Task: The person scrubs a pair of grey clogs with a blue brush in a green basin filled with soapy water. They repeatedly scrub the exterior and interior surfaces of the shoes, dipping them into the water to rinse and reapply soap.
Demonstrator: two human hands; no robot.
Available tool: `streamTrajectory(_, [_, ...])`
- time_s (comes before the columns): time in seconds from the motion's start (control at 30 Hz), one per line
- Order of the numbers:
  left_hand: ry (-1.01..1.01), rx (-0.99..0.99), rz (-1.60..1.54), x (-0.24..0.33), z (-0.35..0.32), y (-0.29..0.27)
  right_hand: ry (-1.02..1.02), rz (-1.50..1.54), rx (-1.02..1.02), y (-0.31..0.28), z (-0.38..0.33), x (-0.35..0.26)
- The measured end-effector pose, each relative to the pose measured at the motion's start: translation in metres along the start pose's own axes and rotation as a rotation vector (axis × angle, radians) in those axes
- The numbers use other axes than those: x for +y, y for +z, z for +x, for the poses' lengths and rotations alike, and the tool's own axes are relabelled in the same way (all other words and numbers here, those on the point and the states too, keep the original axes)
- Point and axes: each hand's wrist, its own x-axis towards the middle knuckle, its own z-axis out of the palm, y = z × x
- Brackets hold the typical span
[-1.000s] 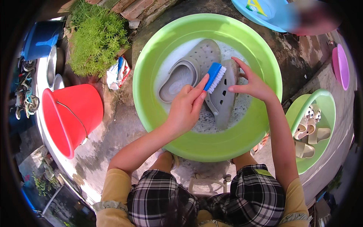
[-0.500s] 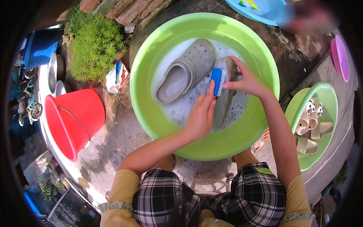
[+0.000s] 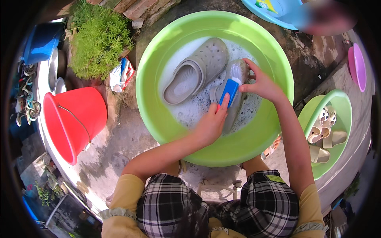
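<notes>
In the head view, inside a green basin [image 3: 214, 154], a blue brush [image 3: 229, 92] is gripped by the closed left hand [image 3: 212, 125] over a grey shoe [image 3: 235, 113]. The shoe's edge is held between the right hand's [image 3: 264, 85] parted thumb and fingers; another shoe [image 3: 198, 69] is seen left.

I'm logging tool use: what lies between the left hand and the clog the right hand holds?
A blue brush, gripped by the left hand over the gray clog; the head view shows it.
</notes>
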Motion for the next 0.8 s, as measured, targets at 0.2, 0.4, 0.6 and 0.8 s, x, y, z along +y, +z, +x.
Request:
streamTrajectory(0.2, [0.053, 0.095, 0.018, -0.003, 0.013, -0.001, -0.004, 0.094, 0.028, -0.001, 0.0, -0.002])
streamTrajectory(0.4, [0.039, 0.029, 0.037, -0.008, -0.017, 0.008, -0.011, 0.03, 0.022, 0.003, -0.004, -0.004])
streamTrajectory(0.6, [-0.09, 0.103, -0.04, 0.016, 0.037, -0.042, 0.05, 0.06, 0.063, 0.011, -0.013, -0.022])
streamTrajectory(0.8, [-0.149, -0.029, 0.059, 0.032, 0.091, -0.087, 0.005, -0.08, 0.149, 0.033, -0.013, -0.036])
